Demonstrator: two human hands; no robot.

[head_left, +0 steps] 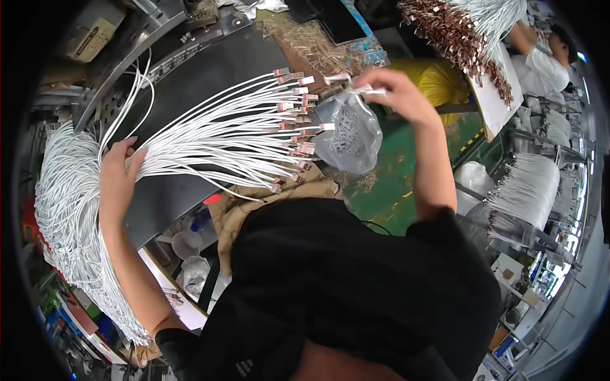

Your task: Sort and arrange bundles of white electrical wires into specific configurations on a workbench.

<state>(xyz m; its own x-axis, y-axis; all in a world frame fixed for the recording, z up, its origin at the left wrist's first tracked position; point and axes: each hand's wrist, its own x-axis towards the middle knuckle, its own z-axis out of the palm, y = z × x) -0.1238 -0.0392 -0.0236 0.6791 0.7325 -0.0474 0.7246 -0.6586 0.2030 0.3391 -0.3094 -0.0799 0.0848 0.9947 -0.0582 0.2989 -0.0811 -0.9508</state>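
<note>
A thick fan of white cables (197, 136) with small metal-and-red connector ends lies across the dark tabletop, its ends toward the right. My left hand (119, 174) is curled around the cables at the left, thumb on the near side. Beyond the connector ends hangs a clear plastic bag (346, 133) with many small grey wire-like pieces in it. Over the bag's upper rim is my right hand (400, 95), fingers pinched together. Something whitish shows at its fingertips; whether it is the bag's rim or a separate piece I cannot tell.
More white cables (70, 209) drape off the table's left side. A curved metal frame (111, 82) rises at the back left. Brown-ended cables (457, 38) lie on another table at the far right, near a person in white (540, 66). A tan cloth (254, 200) is near my body.
</note>
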